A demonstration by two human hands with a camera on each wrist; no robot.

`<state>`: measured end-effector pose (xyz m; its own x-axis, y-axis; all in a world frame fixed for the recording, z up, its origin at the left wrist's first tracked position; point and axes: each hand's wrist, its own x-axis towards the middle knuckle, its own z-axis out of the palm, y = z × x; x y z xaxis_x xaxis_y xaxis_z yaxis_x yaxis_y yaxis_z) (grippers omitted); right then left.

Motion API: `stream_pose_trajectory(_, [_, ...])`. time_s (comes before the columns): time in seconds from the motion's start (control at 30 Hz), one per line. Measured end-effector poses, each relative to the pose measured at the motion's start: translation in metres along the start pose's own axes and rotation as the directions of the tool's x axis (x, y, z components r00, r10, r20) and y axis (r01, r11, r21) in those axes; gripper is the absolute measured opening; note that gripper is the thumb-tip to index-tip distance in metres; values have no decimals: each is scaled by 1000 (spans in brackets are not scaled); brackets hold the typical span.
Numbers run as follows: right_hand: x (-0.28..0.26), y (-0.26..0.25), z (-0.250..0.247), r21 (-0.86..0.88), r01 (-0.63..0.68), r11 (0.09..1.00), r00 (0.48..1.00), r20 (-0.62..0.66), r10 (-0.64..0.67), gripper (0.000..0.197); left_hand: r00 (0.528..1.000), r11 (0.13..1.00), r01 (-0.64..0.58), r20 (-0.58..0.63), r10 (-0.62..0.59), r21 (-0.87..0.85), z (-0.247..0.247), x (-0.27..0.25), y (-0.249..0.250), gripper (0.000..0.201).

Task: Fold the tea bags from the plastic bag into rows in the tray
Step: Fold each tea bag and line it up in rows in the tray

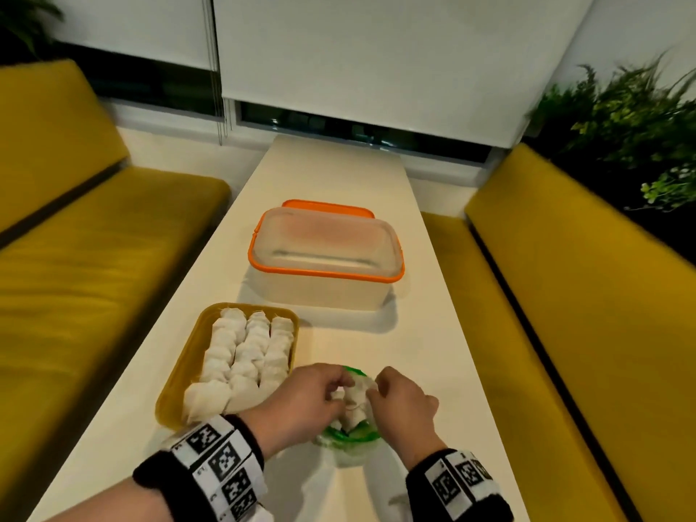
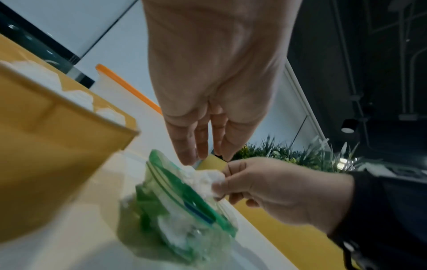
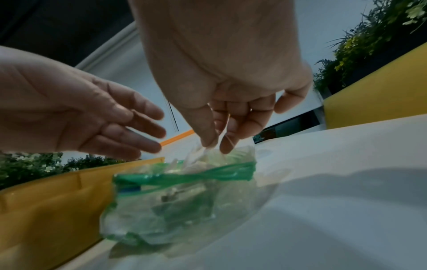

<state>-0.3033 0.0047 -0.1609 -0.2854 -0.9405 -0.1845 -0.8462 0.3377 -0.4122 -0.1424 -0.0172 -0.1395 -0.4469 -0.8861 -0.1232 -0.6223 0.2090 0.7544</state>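
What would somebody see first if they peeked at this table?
Probably the yellow tray on the left, packed with three rows of white tea bags. Next, both hands over the green-rimmed plastic bag, the right hand pinching a tea bag.

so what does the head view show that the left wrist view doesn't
Only the head view shows the three rows of tea bags across the tray, the whole lidded container and both wristbands. Only the left wrist view shows the plastic bag from the side, with its green zip strip. Both show the left hand and right hand on a tea bag above the plastic bag.
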Motion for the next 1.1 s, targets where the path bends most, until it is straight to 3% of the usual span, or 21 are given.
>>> stream_pose_trajectory(0.2, [1, 11, -3, 80, 47, 996, 997, 62, -52, 10, 999, 988, 30, 27, -34, 150, 25, 8, 9, 47])
stream_pose_trajectory(0.47, [9, 14, -5, 179, 106, 978, 984, 122, -129, 11, 995, 980, 99, 7, -101, 172, 40, 17, 11, 70])
stream_pose_trajectory(0.6, [10, 15, -5, 219, 136, 966, 982, 98, -160, 20, 995, 983, 94, -56, -86, 160, 42, 19, 11, 55])
stream_pose_trajectory(0.7, [12, 15, -11, 378, 195, 905, 972, 47, -229, 22, 986, 984, 122, -128, -105, 128, 34, 21, 12, 27])
stream_pose_trajectory(0.83, [14, 13, -17, 465, 216, 859, 968, 9, -249, 22, 976, 988, 144, -174, -132, 56, 22, 23, 9, 12])
stream_pose_trajectory(0.93, [12, 11, -9, 247, 248, 937, 965, 21, -261, 17, 953, 981, 165, -238, -186, -106, 12, 20, 4, 29])
stream_pose_trajectory(1.0, [7, 4, -3, 62, 289, 955, 955, 56, -292, 14, 946, 965, 161, -247, -211, -206, 5, 20, 4, 24])
stream_pose_trajectory(1.1, [0, -9, 9, -119, 313, 942, 950, 47, -310, 32, 947, 947, 139, -241, -212, -290, -1, 21, 7, 16])
